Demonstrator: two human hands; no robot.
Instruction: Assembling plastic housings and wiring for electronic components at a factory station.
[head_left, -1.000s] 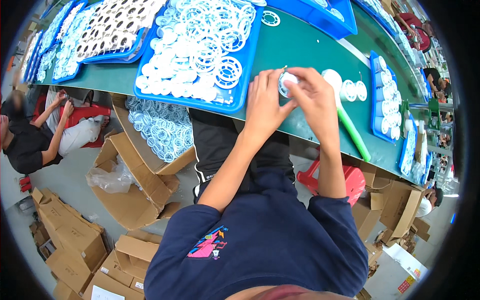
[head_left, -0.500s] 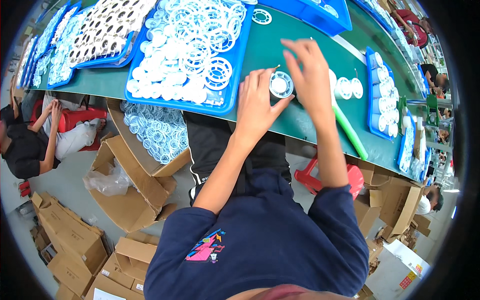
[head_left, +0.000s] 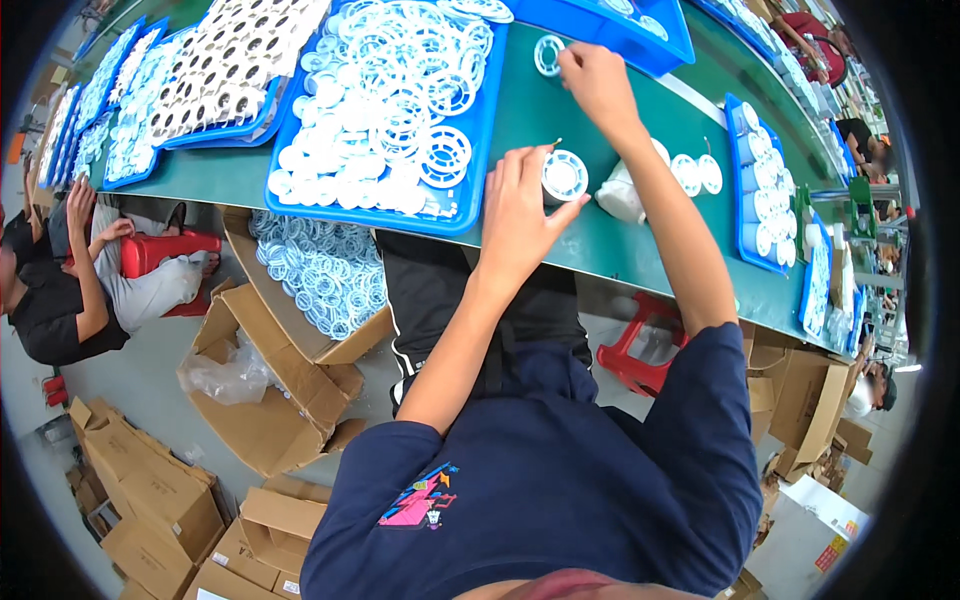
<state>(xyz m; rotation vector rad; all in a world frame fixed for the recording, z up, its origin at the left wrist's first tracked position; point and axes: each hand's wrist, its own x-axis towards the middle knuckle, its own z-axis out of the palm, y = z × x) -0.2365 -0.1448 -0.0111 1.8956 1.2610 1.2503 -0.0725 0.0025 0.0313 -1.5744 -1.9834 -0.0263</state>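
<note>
My left hand (head_left: 522, 210) curls round a white round part with a slotted top (head_left: 565, 177), which stands on the green table; a short wire end sticks up beside it. Farther off, my right hand (head_left: 597, 88) pinches the edge of a white slotted ring (head_left: 548, 55), which looks tilted. A white, wrapped-looking object (head_left: 622, 190) lies beneath my right forearm, partly hidden by it. Close to that forearm are small white spools (head_left: 688, 174).
Left of my hands, a blue tray (head_left: 455, 216) holds piled white rings and discs. Another blue bin (head_left: 600, 35) stands at the far edge. Blue trays (head_left: 745, 200) of white cylinders lie to the right. Cardboard boxes (head_left: 250, 400) and a red stool (head_left: 635, 370) are below; a seated person (head_left: 75, 290) is at left.
My right hand has moved away from the round part to the far ring and taken hold of its edge. The green handle seen before is now hidden behind my right arm.
</note>
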